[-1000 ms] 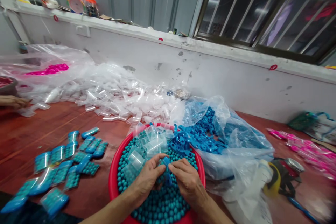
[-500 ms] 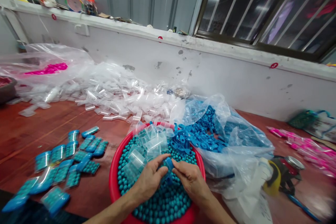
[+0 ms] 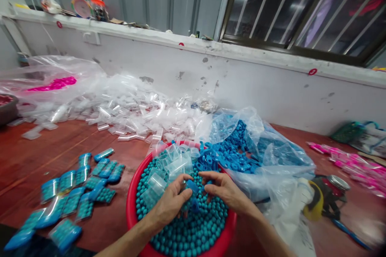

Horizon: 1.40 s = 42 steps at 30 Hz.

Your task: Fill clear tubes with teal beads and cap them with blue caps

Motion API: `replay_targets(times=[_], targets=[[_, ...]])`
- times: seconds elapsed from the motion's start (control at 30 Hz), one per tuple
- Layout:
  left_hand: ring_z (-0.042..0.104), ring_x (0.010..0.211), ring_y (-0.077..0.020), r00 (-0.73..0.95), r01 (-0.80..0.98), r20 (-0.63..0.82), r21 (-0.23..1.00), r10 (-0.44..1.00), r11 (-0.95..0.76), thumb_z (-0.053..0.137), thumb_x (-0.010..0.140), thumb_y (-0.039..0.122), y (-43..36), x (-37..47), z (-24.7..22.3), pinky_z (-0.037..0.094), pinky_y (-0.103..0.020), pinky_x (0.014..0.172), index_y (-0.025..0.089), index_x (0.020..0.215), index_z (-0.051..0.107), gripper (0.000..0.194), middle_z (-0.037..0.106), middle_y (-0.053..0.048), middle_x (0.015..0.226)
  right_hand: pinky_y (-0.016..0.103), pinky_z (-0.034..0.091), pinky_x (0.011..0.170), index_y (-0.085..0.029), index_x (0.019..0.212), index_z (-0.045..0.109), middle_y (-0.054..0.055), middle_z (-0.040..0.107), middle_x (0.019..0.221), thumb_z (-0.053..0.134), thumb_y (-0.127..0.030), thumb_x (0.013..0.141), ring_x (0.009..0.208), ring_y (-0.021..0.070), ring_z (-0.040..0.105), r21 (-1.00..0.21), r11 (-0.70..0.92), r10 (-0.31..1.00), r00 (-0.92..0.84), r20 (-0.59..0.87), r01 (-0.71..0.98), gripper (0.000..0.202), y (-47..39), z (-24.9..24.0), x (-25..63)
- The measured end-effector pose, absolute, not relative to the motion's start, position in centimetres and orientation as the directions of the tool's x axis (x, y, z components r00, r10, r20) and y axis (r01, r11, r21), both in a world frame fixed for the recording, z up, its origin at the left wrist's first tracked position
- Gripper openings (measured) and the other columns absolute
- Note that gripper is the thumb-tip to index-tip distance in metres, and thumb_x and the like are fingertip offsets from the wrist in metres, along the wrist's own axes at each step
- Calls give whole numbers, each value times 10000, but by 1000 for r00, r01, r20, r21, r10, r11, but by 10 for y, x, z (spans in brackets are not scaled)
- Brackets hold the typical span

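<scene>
In the head view, my left hand [image 3: 172, 197] is over a red basin [image 3: 132, 204], thumb and fingers closed round a small piece with a blue plastic cap [image 3: 192, 186]; any clear part of it is mostly hidden by my fingers. Just right of it, my right hand [image 3: 224, 189] is held with fingers apart, holding nothing and not touching the cap. Teal beads [image 3: 193, 237] fill the basin. On them lie clear plastic sleeves [image 3: 177, 166] at the back left and loose blue caps [image 3: 208, 160] at the back right.
Several bead-filled pouches with blue ends [image 3: 72, 200] lie left on the red table [image 3: 120, 225]. A heap of clear sleeves [image 3: 144, 108] stretches along the wall. To the right are a plastic bag of blue caps [image 3: 271, 156], a yellow-and-black object [image 3: 315, 200] and pink pieces [image 3: 356, 166].
My right hand has let go of the blue cap and drawn back to the right, its fingers spreading. My left hand stays in place with the piece. The view has shifted slightly.
</scene>
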State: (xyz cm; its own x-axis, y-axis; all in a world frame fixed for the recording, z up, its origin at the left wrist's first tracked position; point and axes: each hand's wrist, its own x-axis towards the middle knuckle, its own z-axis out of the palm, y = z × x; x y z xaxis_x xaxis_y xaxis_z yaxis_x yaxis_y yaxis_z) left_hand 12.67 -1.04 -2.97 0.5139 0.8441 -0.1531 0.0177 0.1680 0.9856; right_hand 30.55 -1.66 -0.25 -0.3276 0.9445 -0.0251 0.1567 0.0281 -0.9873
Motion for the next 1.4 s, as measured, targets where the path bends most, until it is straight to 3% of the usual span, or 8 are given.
replay_targets(times=[0.13,0.27,0.43,0.6,0.77,0.97,1.2,1.4], targets=[[376,387,-47,501,-10,-58,997,864,73,459,796,386,-12,128,-32,348,-167,359,211,1076,408,334,463,60,641,244,497,455,-169,1105,551,20,603,828,602,-289,675,577,133,570,-993,-26,992,-118,-39,113,449,-14,-9,296],[476,516,-102,401,3,-27,1000,916,28,457,804,347,-16,131,-32,433,-223,495,215,1210,376,434,535,13,715,337,497,763,-190,1131,550,61,628,995,482,-268,802,880,200,594,-903,224,967,-201,158,368,345,-26,-11,284],[498,984,-200,343,-70,45,997,938,-22,491,774,301,-18,135,-23,372,-309,899,178,1161,458,408,577,-44,990,435,359,956,-105,1329,256,191,370,1320,710,-322,602,1206,306,358,-742,299,946,-289,147,601,885,-43,-14,272],[527,741,-148,358,-59,-42,996,933,68,470,780,287,-23,140,-16,419,-270,743,179,1035,481,277,587,-3,801,397,486,792,-113,1232,315,169,519,1097,615,-249,644,975,273,555,-637,378,921,-201,334,672,675,-48,-27,258],[524,711,-147,293,14,-55,999,955,53,468,754,218,-26,145,-17,414,-246,692,184,890,508,146,559,16,717,396,518,683,-97,1210,290,187,537,1021,635,-275,591,869,304,593,-506,430,841,-128,525,748,731,-52,-47,247],[549,790,-182,273,221,111,959,956,-175,432,792,253,-25,131,-14,415,-291,760,197,954,521,194,602,-21,843,362,498,695,-135,1289,268,158,525,1114,614,-273,659,896,268,590,-562,379,918,-224,326,735,732,-51,-33,249],[585,832,-208,-72,702,211,705,975,-101,371,825,383,-2,21,7,445,-299,706,219,1158,454,381,622,-36,946,328,466,725,-181,1126,522,60,643,922,490,-245,816,838,211,610,-545,308,948,-206,241,780,319,-34,-22,295],[555,904,-245,-66,949,509,299,858,-104,325,852,324,3,-1,-4,432,-349,754,168,1173,483,391,596,-102,1015,298,460,655,-208,964,600,52,640,848,551,-184,779,777,207,594,-189,424,894,-374,248,886,192,-25,-33,270]])
